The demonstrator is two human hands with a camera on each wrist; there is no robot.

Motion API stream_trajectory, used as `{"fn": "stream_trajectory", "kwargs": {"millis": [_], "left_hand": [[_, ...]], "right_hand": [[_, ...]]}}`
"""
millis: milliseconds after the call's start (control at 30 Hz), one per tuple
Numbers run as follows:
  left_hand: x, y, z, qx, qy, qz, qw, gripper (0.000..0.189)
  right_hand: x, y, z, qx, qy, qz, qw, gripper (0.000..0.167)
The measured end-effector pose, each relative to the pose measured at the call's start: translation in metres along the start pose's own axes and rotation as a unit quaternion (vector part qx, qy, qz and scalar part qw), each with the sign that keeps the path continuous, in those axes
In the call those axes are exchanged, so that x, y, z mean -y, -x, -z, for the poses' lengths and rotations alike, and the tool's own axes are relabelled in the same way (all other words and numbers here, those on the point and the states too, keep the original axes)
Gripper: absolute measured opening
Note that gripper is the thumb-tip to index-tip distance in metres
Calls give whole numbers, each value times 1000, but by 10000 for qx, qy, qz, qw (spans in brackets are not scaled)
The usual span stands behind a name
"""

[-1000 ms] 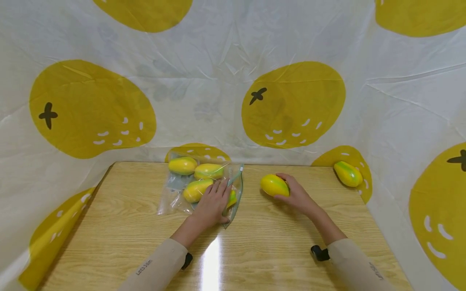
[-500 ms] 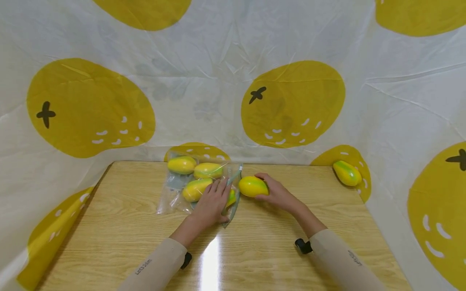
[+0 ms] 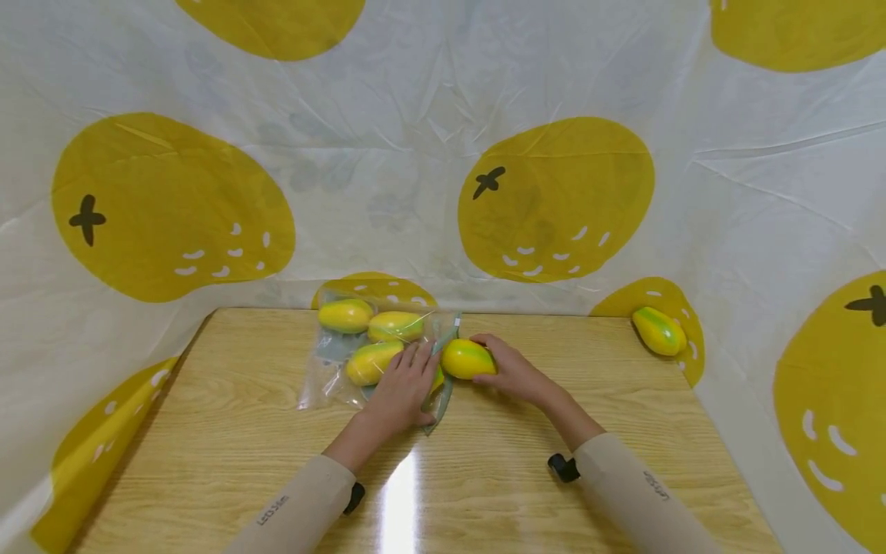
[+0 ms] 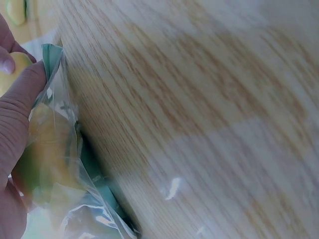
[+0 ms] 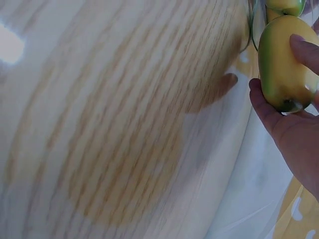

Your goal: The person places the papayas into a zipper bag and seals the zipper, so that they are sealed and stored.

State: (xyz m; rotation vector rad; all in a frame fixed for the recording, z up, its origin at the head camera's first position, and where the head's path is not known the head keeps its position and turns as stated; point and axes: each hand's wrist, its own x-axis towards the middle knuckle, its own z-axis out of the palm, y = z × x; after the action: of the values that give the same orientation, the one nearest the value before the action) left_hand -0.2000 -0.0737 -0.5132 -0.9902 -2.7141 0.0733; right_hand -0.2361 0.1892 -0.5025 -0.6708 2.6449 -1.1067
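In the head view my left hand (image 3: 400, 388) lies over the mouth end of a clear zip bag (image 3: 314, 392), fingers extended across the plastic. Its thumb is at the green zip edge (image 4: 52, 57) in the left wrist view. Several yellow-green papayas (image 3: 346, 315) are inside the bag, one partly hidden under that hand. My right hand (image 3: 515, 373) grips another papaya (image 3: 465, 359) from its right side, thumb and fingers round its end. This papaya is at the bag's mouth, its left end overlapping the zip edge; the right wrist view shows its dark stem end towards the palm.
One more papaya (image 3: 659, 332) lies at the table's far right corner, against the patterned cloth (image 3: 388, 208) that rises behind and on both sides. The wooden table (image 3: 512, 477) reflects a bright light near its front.
My right hand has moved left with the papaya, from right of the bag up to its mouth. The left hand has stayed on the bag.
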Motion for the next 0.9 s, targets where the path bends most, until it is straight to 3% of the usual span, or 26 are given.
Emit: {"fn": "stream_trajectory", "kwargs": {"millis": [367,900], "left_hand": [[0,0,-1,-150,-50,-113,9998,131],[1,-2,5,-26,-64,-192,9998,128]], "right_hand": [[1,-3,-9,111,328,428,9985,70],[4,-7,-11,-46,-645,-7,9979,55]]}}
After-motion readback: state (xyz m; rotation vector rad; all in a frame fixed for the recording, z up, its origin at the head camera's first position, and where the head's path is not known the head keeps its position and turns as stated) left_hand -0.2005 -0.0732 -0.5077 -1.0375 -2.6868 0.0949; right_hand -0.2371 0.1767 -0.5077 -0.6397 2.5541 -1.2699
